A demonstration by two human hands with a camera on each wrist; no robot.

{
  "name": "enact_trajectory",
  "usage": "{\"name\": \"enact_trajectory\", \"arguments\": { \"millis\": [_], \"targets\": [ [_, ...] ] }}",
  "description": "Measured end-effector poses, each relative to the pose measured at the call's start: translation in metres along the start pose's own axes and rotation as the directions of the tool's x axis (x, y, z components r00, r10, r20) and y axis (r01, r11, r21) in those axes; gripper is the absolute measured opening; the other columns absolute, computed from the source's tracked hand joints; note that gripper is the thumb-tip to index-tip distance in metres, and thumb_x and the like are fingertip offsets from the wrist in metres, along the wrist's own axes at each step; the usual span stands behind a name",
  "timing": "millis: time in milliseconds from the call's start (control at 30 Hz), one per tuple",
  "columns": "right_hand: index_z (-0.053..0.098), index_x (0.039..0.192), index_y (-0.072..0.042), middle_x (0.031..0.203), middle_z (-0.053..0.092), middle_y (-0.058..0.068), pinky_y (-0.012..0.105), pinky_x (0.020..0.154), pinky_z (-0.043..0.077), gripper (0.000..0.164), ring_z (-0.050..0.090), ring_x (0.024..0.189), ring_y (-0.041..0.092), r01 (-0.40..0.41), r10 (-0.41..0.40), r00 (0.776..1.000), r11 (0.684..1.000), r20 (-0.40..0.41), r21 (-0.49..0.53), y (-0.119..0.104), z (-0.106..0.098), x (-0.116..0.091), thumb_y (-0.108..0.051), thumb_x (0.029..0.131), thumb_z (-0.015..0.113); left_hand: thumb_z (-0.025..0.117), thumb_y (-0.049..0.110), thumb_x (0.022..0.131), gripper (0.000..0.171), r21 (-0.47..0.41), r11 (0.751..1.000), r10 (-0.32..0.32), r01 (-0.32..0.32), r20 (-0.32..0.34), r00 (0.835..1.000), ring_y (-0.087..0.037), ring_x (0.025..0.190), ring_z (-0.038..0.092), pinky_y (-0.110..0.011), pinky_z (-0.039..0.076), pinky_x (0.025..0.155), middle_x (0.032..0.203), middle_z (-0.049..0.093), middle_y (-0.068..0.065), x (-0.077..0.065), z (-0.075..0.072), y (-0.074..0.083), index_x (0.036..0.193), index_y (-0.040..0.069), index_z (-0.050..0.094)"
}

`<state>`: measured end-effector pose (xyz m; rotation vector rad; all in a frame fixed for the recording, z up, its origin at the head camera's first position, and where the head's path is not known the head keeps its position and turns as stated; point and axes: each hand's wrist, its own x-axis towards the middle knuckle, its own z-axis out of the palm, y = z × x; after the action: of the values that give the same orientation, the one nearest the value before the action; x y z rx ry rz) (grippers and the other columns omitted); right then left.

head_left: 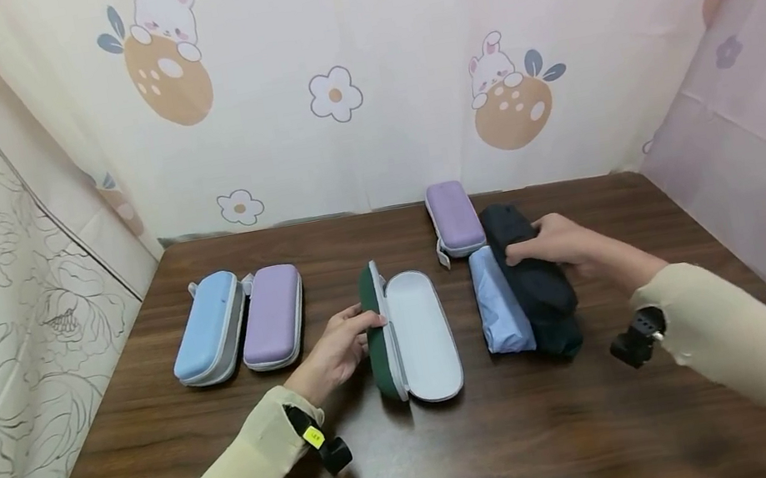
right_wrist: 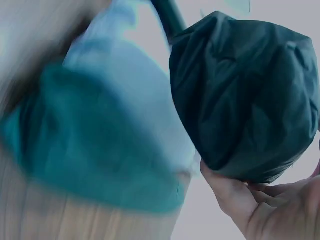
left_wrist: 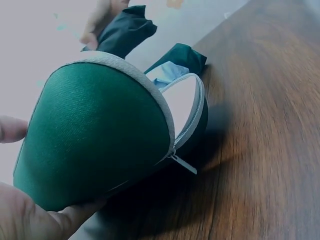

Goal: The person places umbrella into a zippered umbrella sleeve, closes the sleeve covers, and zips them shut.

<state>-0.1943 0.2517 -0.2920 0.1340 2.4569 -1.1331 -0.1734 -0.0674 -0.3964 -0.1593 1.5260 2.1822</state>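
My left hand grips one half of a dark green zip case, thumb at its rim. The case stands unzipped and spread on the table, with a pale lining; its zip pull hangs loose in the left wrist view. My right hand holds a dark fabric bundle, rather like a folded umbrella, above the table. Under and beside it lie a green fabric bundle, blurred in the right wrist view, and a light blue one. Part of the right fingers is hidden behind the dark bundle.
On the left of the brown wooden table lie a blue zip case and a purple one, side by side. Another purple case sits at the back edge, close to the bundles. Patterned curtains hang behind the table.
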Motion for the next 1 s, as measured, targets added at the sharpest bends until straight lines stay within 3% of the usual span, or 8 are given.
{"name": "enact_trajectory", "arguments": {
  "millis": [233, 400, 733, 1000],
  "targets": [
    [0.045, 0.121, 0.008, 0.114, 0.049, 0.02, 0.036, 0.069, 0.053, 0.056, 0.058, 0.086, 0.023, -0.033, 0.023, 0.998, 0.984, 0.058, 0.178, -0.023, 0.049, 0.013, -0.022, 0.079, 0.066, 0.058, -0.001, 0.078, 0.066, -0.018, 1.0, 0.002, -0.002, 0.001, 1.0, -0.021, 0.087, 0.062, -0.031, 0.051, 0.076, 0.122, 0.053, -0.026, 0.001, 0.002, -0.002, 0.139, -0.009, 0.033],
    [0.048, 0.119, 0.006, 0.118, 0.05, 0.019, 0.038, 0.074, 0.053, 0.053, 0.057, 0.094, 0.026, -0.063, 0.047, 0.996, 0.971, 0.071, 0.232, -0.036, 0.081, 0.023, -0.019, 0.077, 0.068, 0.059, -0.002, 0.078, 0.066, -0.025, 1.0, -0.003, 0.003, -0.002, 1.0, -0.02, 0.085, 0.061, -0.03, 0.051, 0.076, 0.126, 0.051, -0.028, 0.002, 0.005, -0.001, 0.139, -0.007, 0.034],
    [0.053, 0.109, 0.004, 0.106, 0.055, 0.016, 0.037, 0.069, 0.052, 0.051, 0.056, 0.087, 0.025, -0.037, 0.037, 0.999, 0.999, -0.012, 0.009, -0.051, 0.124, 0.029, -0.026, 0.073, 0.073, 0.059, -0.002, 0.08, 0.079, -0.043, 0.999, -0.021, 0.02, -0.02, 1.0, -0.021, 0.096, 0.058, -0.033, 0.048, 0.085, 0.135, 0.046, -0.023, 0.002, 0.01, 0.005, 0.147, -0.005, 0.019],
    [0.056, 0.098, 0.003, 0.089, 0.055, 0.011, 0.029, 0.057, 0.046, 0.047, 0.053, 0.074, 0.022, -0.009, -0.004, 0.997, 0.987, -0.083, -0.161, -0.043, 0.14, 0.035, -0.03, 0.071, 0.075, 0.059, -0.003, 0.079, 0.081, -0.073, 0.997, -0.042, 0.037, -0.059, 0.997, -0.019, 0.091, 0.059, -0.028, 0.049, 0.076, 0.133, 0.046, -0.021, 0.002, 0.013, 0.006, 0.148, -0.002, 0.017]
  ]
}}
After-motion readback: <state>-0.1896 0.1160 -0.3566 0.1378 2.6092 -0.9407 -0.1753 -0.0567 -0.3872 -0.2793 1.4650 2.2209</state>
